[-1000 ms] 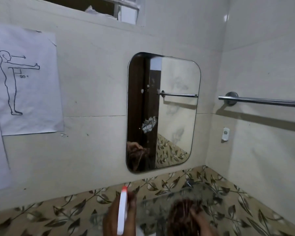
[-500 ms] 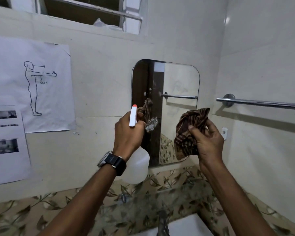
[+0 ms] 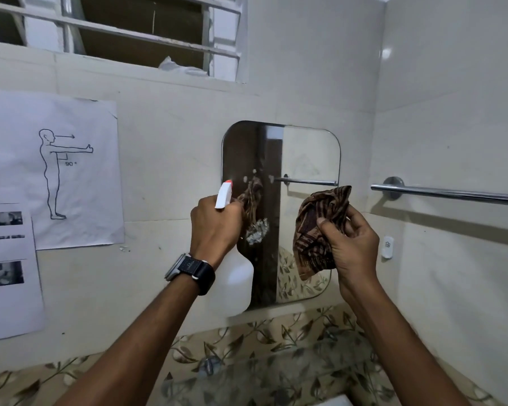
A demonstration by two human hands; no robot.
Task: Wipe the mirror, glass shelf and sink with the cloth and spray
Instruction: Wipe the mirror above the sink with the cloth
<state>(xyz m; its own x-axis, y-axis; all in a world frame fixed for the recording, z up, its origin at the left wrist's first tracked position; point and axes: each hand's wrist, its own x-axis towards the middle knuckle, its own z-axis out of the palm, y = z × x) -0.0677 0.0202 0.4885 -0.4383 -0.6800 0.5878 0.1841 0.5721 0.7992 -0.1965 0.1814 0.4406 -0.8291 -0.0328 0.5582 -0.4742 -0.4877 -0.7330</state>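
left hand (image 3: 214, 227) gripping spray bottle (image 3: 232, 279) | right hand (image 3: 349, 244) fingers pinching cloth (image 3: 314, 230) | near mirror (image 3: 305, 153)

A tiled bathroom: a wall mirror (image 3: 305, 159) at 12 o'clock, a chrome towel rail (image 3: 452, 194) at 3 o'clock, leaf-patterned border tiles (image 3: 247, 358) at 6 o'clock.

Sink (image 3: 333, 402) cut off below.
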